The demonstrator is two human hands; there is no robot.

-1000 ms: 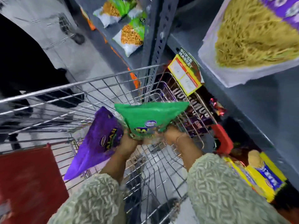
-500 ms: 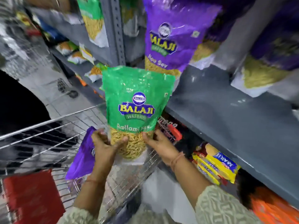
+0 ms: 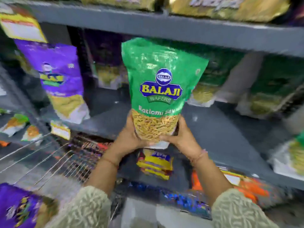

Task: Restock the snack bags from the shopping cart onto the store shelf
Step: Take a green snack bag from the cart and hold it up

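I hold a green Balaji snack bag [image 3: 162, 86] upright in front of the grey store shelf [image 3: 222, 134]. My left hand [image 3: 130, 137] grips its lower left corner and my right hand [image 3: 182, 139] grips its lower right corner. The bag's bottom hangs just above the shelf's front edge. The wire shopping cart [image 3: 49, 160] sits at the lower left, with a purple snack bag [image 3: 19, 206] in it at the bottom left corner.
A purple bag [image 3: 60, 78] stands on the shelf to the left, green bags [image 3: 273, 89] to the right. A bare stretch of shelf lies behind the held bag. Yellow packets [image 3: 155, 163] and orange packs [image 3: 250, 188] lie on the lower shelf. The shelf above [image 3: 164, 28] overhangs.
Both hands have lifted the green bag out of the cart and up to the shelf. My view has swung from the cart to face the shelf.
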